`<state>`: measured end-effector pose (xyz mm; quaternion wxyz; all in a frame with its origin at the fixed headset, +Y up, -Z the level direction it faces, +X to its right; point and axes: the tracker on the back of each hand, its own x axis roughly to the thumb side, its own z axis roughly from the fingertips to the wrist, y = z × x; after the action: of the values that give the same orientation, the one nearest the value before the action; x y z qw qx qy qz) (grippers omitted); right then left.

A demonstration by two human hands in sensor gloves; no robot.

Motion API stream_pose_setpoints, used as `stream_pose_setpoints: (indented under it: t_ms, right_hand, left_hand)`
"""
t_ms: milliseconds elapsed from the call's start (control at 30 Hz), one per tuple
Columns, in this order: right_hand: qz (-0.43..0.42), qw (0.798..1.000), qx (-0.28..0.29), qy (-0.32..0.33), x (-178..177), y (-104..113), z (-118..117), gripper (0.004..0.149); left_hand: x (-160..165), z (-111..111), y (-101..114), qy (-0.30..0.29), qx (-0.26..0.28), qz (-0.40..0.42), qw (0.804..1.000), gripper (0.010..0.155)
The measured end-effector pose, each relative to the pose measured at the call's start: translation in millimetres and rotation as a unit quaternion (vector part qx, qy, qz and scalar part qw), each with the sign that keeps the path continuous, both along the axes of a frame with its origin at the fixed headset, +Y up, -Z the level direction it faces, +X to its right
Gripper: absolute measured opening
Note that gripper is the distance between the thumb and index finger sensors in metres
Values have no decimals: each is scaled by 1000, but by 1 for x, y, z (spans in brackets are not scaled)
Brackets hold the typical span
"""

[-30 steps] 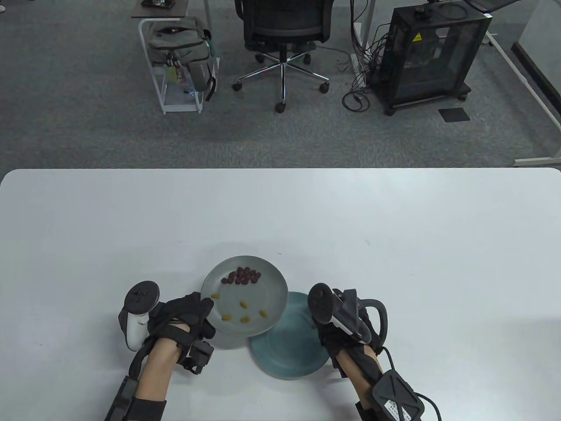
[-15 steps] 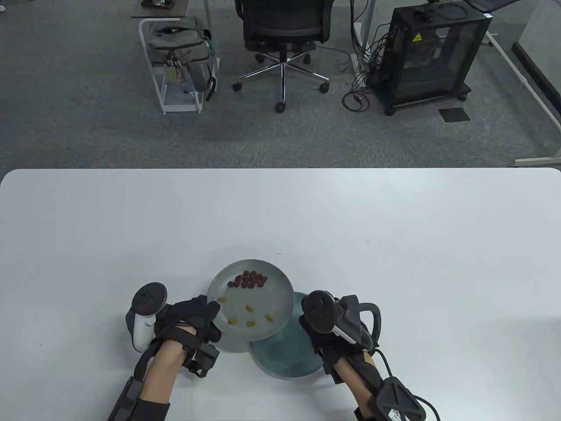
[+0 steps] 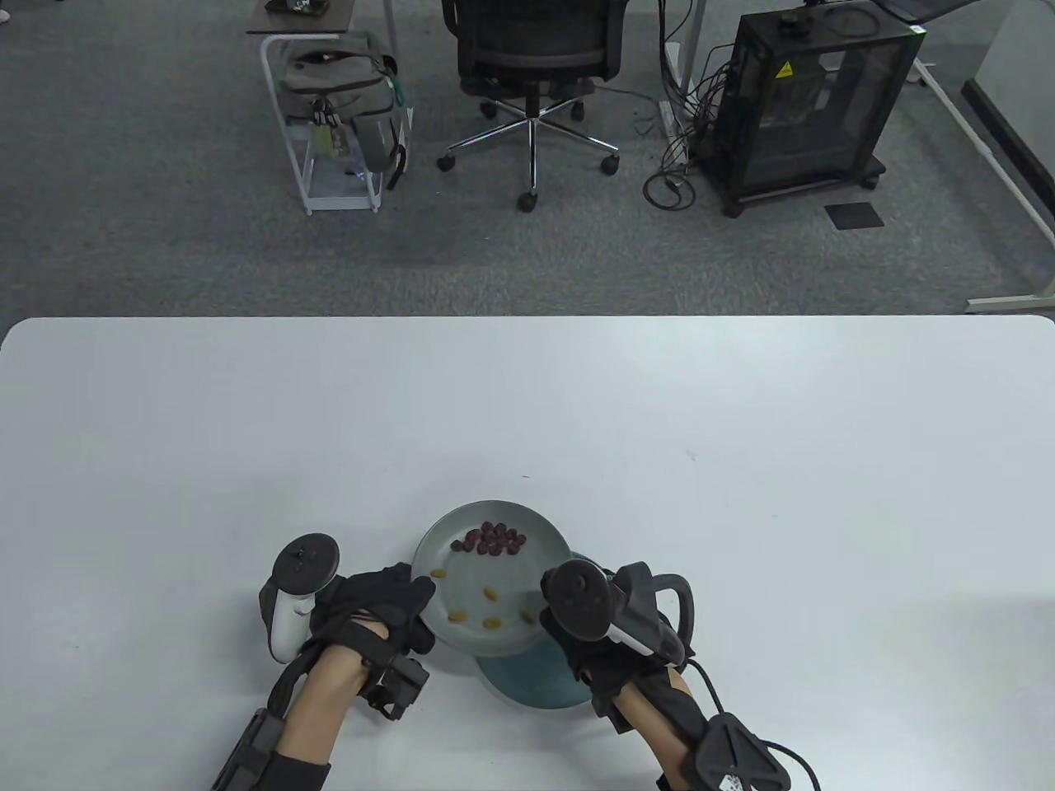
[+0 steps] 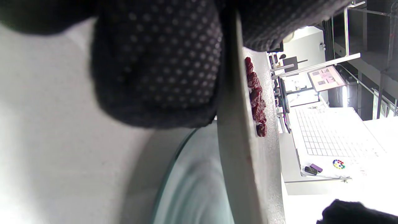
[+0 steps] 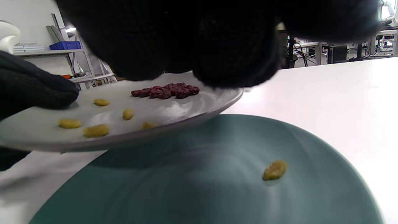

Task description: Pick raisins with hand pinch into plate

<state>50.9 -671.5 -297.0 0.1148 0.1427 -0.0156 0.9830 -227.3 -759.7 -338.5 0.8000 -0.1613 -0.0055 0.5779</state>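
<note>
My left hand (image 3: 416, 595) grips the left rim of a grey plate (image 3: 494, 505) and holds it lifted over a teal plate (image 3: 527, 682). The grey plate carries a cluster of dark red raisins (image 3: 492, 539) and several yellow raisins (image 3: 490, 592). My right hand (image 3: 589, 659) hovers at the grey plate's right edge, its fingers hidden under the tracker. In the right wrist view my right fingers (image 5: 186, 40) hang just above the grey plate (image 5: 174, 112). One yellow raisin (image 5: 275, 170) lies on the teal plate (image 5: 186, 186). In the left wrist view my fingers (image 4: 155, 62) clamp the plate's rim (image 4: 236, 140).
The white table (image 3: 742, 494) stretches wide beyond the plates. An office chair (image 3: 532, 66), a cart with a bag (image 3: 338, 107) and a black cabinet (image 3: 808, 99) stand on the floor behind it.
My left hand has carried the grey plate to the right, further over the teal plate. My right hand has moved left, up to the grey plate's right edge.
</note>
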Motion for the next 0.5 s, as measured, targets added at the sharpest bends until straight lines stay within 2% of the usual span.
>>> stream_pose_setpoints:
  t_ms: [500]
  right_hand:
    - [40, 999, -23, 1, -9, -10, -2, 52]
  left_hand:
    - [12, 3, 0, -17, 0, -3, 1000, 54]
